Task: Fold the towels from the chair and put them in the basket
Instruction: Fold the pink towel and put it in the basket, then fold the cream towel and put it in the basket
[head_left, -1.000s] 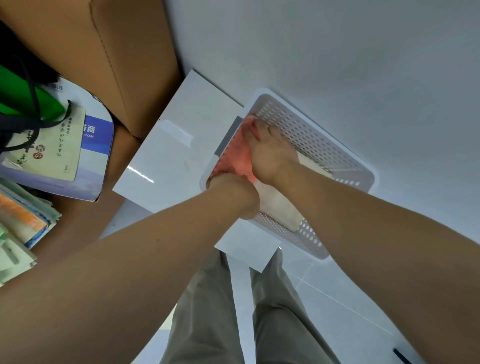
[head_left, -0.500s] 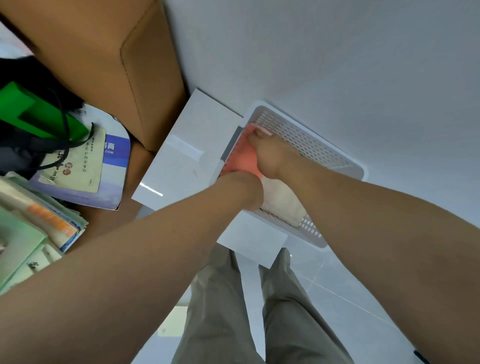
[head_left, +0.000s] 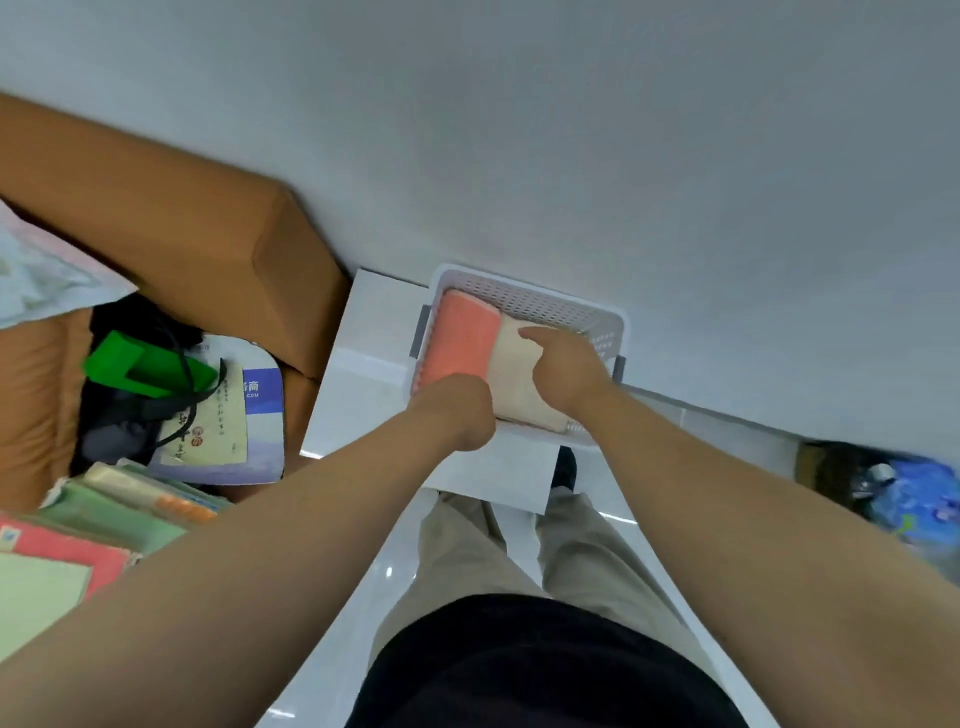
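Pink towel (head_left: 457, 340) now lies folded flat in the white basket (head_left: 535, 299), left half, touching the cream towel (head_left: 519, 379) that fills the right half. A sec ago the right hand was pressed on top of the pink one, covering most of it; now the right hand (head_left: 563, 366) has slid off to the right and sits over the cream towel, index finger stretched out, other fingers loosely curled, not gripping anything. Left hand (head_left: 457, 410) is at the near edge of the pink towel by the basket's front rim; fingers are hidden under the wrist, so can't tell if they pinch the cloth or are just tucked.

View has also pulled back & up, so the person seems to be rising from the basket.

Meaning, prob.: the placing step for this towel is about done, both hands letting go. Basket floor looks nearly full w/ two towels side by side; any more would likely go on top. Chair isn't clearly in view, so can't say what's left.
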